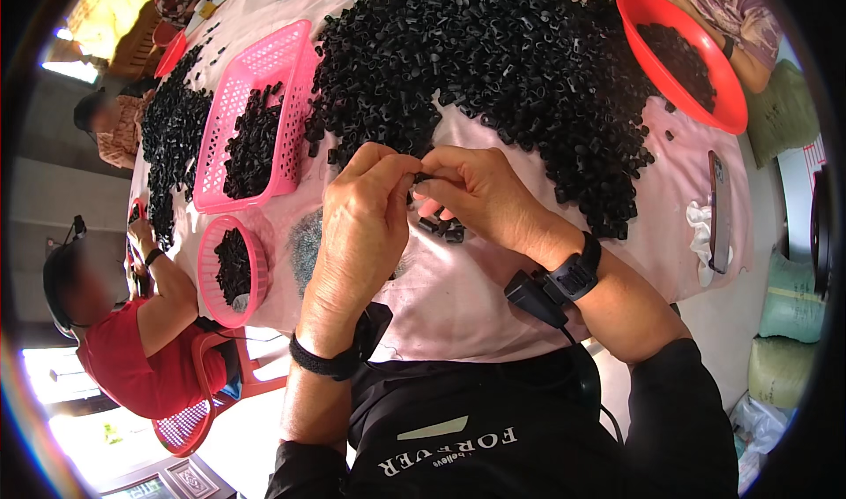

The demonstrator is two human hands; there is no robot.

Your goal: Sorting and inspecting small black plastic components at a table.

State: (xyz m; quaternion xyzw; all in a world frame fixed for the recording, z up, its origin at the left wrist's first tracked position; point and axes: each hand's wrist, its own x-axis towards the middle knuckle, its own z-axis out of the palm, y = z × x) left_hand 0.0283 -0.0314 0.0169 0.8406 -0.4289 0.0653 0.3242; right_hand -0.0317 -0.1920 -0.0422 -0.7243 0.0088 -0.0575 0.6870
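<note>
My left hand [361, 226] and my right hand [480, 195] meet over the pink tablecloth [458, 296], both pinching one small black plastic part [423, 179] between their fingertips. Just below the fingers lie a few loose black parts [443, 227]. A big heap of the same black parts [493, 67] fills the table beyond my hands. A dark band sits on my left wrist; a black watch and a small black device with a cable sit on my right wrist.
A pink rectangular basket [256, 115] and a round pink basket [231, 270] hold black parts at left. A red bowl [683, 58] with parts stands far right, a phone [718, 212] beside it. A person in red [132, 358] sits at left; others sit farther off. Sacks lie at right.
</note>
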